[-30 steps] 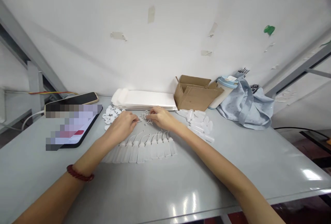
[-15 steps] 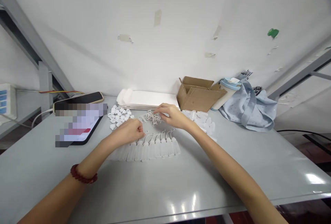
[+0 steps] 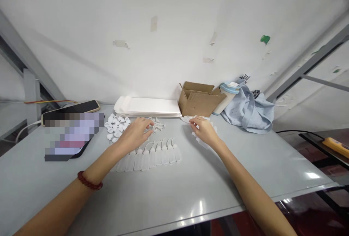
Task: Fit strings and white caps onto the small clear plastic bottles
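Note:
My left hand (image 3: pixel 136 132) is open, thumb and fingers apart, beside a small pile of thin whitish strap-like pieces (image 3: pixel 158 125). My right hand (image 3: pixel 204 130) is over a pile of clear plastic sleeves (image 3: pixel 203 143), its fingers pinched on a translucent sleeve (image 3: pixel 185 119) that points left. Between my arms lies a row of several translucent sleeves (image 3: pixel 151 158), side by side, each with a thin curved strap at its far end; my left wrist covers part of the row. White rounded caps (image 3: pixel 116 127) are heaped left of my left hand.
A stack of white flat boxes (image 3: pixel 149 107) stands against the wall. Right of it are an open cardboard box (image 3: pixel 200 103), a cup with a blue lid (image 3: pixel 225 99) and a light blue cloth bag (image 3: pixel 248 114). Two phones, one dark (image 3: pixel 72 110), lie on the left of the grey table (image 3: pixel 152 199).
My right hand has left the strap pile and moved right to the clear sleeves. My left hand has risen from the row toward the strap pile and opened. The view has shifted right.

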Demonstrator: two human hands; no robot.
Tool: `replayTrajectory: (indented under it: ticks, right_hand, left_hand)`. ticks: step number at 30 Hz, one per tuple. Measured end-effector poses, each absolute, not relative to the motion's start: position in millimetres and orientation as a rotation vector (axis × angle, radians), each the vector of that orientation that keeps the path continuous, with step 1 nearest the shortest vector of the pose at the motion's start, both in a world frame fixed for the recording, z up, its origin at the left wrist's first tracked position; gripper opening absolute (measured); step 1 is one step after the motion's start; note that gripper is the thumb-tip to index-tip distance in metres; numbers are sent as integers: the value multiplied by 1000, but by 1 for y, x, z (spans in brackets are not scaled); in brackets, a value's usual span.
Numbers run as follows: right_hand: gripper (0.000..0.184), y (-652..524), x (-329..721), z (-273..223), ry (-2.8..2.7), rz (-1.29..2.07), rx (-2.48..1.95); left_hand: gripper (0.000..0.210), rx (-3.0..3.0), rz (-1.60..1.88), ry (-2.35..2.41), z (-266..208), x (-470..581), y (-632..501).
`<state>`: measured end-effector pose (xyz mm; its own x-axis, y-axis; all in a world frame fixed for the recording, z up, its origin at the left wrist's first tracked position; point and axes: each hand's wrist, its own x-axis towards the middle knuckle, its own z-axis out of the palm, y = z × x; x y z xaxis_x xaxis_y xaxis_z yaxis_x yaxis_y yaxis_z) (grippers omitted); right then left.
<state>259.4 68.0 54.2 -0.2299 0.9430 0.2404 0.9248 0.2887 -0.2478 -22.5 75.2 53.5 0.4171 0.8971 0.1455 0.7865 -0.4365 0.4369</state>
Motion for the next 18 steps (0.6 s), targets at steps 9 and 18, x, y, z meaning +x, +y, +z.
replayTrajectory:
  ticks: [9, 18]
  right_hand:
    - [15, 52, 269, 83, -2232, 199, -2016]
    - [7, 29, 259, 94, -2374, 277, -2298]
  left_hand:
    - [26, 2478, 634, 1407, 52, -15, 85]
    - [27, 2244, 852, 1583, 56, -30, 75]
